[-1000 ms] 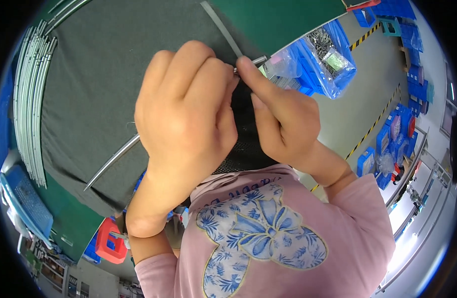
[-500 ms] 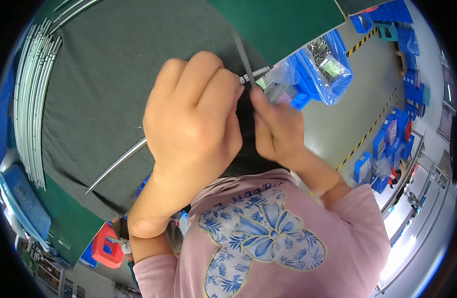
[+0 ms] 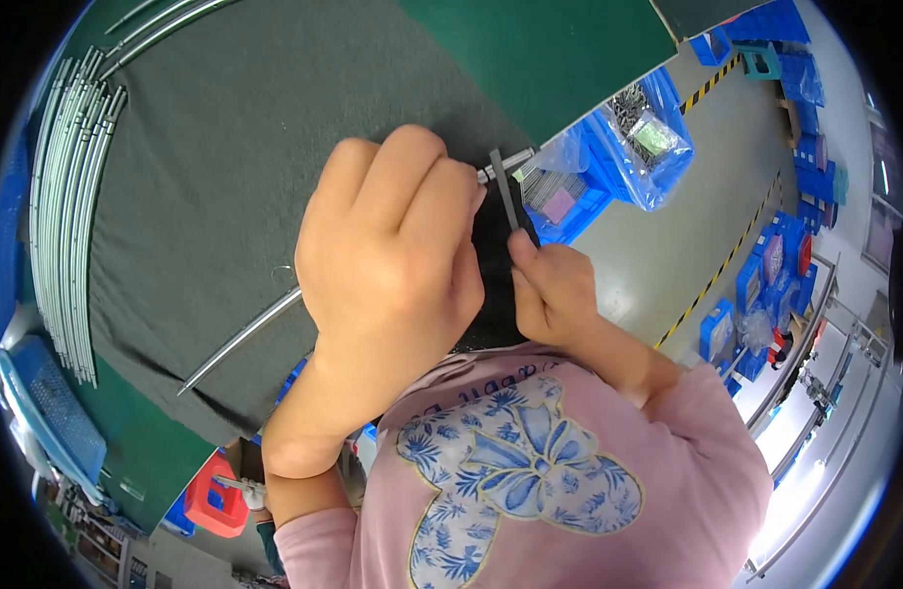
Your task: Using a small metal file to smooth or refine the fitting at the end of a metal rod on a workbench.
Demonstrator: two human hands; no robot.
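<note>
Head view: Left hand (image 3: 387,265) clenched around the near end of a thin metal rod (image 3: 240,339), fingers curled over it. Rod end seen poking out past the knuckles, remainder lying slantwise across the dark grey mat (image 3: 225,147) on the counter. Right hand (image 3: 554,290) pinched on a short, narrow dark strip (image 3: 505,196), held upright just beside the rod end. Whether strip and rod touched: could not tell.

Judged stiff, light and smooth, so likely slippery; best taken near the worked end, as here, to limit swing of the long free part. Strip judged small, light and easily dropped; best pinched low, at its base.

Bundle of similar rods (image 3: 63,216) stacked at the mat's left edge. Blue bin (image 3: 569,201) with a clear bag (image 3: 648,137) of small parts beyond the right hand.
</note>
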